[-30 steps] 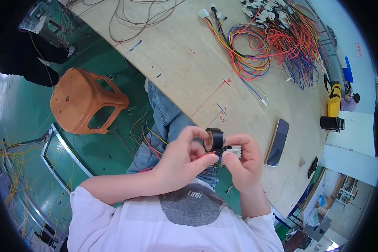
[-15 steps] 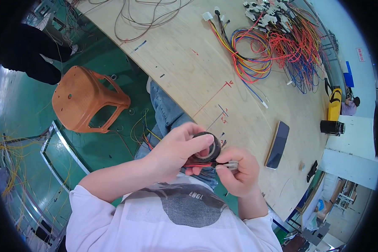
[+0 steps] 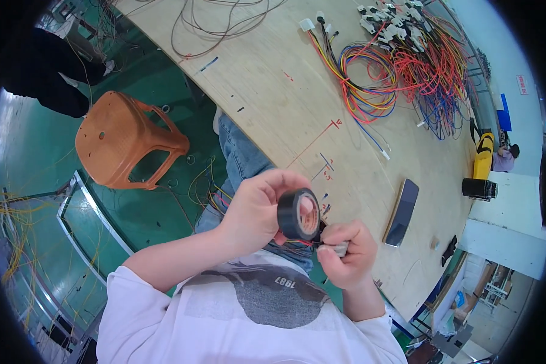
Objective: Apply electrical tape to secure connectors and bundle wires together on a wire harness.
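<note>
A roll of black electrical tape [image 3: 290,216] is gripped in my left hand [image 3: 256,209], its open core facing right. Just right of it, my right hand [image 3: 348,252] is closed in a pinch on a wire harness, whose pale connector end [image 3: 340,248] shows between thumb and fingers. The harness's red wires [image 3: 302,242] run leftward under the roll and out of sight behind my left hand. Black tape touches the bundle near my right fingertips. Both hands are over my lap at the table's near edge.
On the wooden table [image 3: 273,115] lie a phone [image 3: 401,212], a coiled harness [image 3: 370,82] and a large heap of coloured wires with white connectors [image 3: 431,67]. Grey cable [image 3: 224,36] loops at the far left. An orange stool [image 3: 112,142] stands left; a person's dark-trousered legs [image 3: 48,73] are beyond.
My left hand has turned the tape roll so its black outer side now shows, beside the wires. My right hand keeps its pinch on the harness. The view has shifted slightly.
</note>
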{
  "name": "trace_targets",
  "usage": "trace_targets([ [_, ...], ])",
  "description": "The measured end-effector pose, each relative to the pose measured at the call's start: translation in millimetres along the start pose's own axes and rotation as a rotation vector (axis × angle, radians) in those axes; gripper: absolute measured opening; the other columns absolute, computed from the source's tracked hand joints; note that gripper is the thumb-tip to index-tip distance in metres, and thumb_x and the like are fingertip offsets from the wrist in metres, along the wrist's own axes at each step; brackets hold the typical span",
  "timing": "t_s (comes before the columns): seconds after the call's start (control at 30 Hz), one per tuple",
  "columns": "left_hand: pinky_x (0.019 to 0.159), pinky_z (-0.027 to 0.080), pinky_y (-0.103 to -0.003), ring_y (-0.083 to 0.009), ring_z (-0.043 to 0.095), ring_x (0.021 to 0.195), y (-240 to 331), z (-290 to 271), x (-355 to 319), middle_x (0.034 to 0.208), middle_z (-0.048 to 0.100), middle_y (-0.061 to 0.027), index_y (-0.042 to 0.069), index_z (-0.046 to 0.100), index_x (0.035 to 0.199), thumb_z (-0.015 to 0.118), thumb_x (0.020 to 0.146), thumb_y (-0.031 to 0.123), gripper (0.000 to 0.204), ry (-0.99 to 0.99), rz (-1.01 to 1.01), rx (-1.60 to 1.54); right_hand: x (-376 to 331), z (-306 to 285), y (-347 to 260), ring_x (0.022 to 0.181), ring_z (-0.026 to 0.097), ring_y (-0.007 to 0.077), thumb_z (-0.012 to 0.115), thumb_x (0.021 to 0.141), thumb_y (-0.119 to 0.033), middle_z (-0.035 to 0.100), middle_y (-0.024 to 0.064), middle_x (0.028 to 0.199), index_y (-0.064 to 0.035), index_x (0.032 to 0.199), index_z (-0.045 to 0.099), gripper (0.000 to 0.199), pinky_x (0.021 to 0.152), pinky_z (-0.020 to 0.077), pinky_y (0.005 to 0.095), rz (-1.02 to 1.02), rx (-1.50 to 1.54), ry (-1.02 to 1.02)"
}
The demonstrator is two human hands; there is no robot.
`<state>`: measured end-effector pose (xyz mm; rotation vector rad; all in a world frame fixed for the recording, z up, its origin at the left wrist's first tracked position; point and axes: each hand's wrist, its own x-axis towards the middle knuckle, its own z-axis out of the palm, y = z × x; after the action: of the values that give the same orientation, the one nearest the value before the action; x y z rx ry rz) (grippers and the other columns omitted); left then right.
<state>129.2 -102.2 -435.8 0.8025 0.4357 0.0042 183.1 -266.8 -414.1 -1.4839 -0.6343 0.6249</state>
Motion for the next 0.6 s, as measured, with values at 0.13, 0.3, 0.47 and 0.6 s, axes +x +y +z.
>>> trace_targets([
  [0.13,0.056,0.039,-0.021,-0.0097,0.050,0.068,4.8,-10.9,-9.2,0.082,0.054,-0.0076,0.002,0.061,0.081,0.064,0.073,0.012,0.014,-0.410,0.401,0.394,6.3,-8.8,-5.1,0.064,0.047,0.0049,0.056,0.073,0.006,0.053,0.0033,0.077,-0.0015,0.084,0.049,0.015,0.054,0.0362,0.0191,0.218,0.092,0.038],
  [0.3,0.055,0.038,-0.019,-0.0077,0.047,0.066,4.2,-5.3,-13.3,0.084,0.048,-0.0045,0.003,0.056,0.075,0.061,0.067,-0.007,0.014,-0.284,0.028,0.125,14.6,-5.5,-6.9,0.063,0.046,0.0050,0.058,0.073,0.005,0.053,0.0036,0.075,-0.0018,0.083,0.049,0.015,0.054,0.0353,0.0189,0.119,0.057,0.032],
  [0.47,0.054,0.042,-0.025,-0.0159,0.052,0.060,-6.2,-3.3,-12.0,0.074,0.048,-0.0060,0.003,0.051,0.080,0.066,0.069,0.002,0.019,-0.242,0.527,0.752,18.7,1.1,-11.6,0.057,0.046,0.0057,0.059,0.073,0.004,0.052,0.0028,0.069,-0.0017,0.082,0.051,0.014,0.049,0.0349,0.0195,0.021,-0.192,0.020],
  [0.6,0.058,0.045,-0.027,-0.0160,0.056,0.065,-11.8,6.9,-22.9,0.081,0.054,-0.0071,0.004,0.046,0.101,0.065,0.070,0.001,0.036,-0.043,0.434,0.825,18.6,10.8,-3.7,0.059,0.050,0.0081,0.060,0.071,0.005,0.054,0.0037,0.069,-0.0009,0.088,0.051,0.020,0.053,0.0392,0.0207,-0.111,-0.343,0.132],
])
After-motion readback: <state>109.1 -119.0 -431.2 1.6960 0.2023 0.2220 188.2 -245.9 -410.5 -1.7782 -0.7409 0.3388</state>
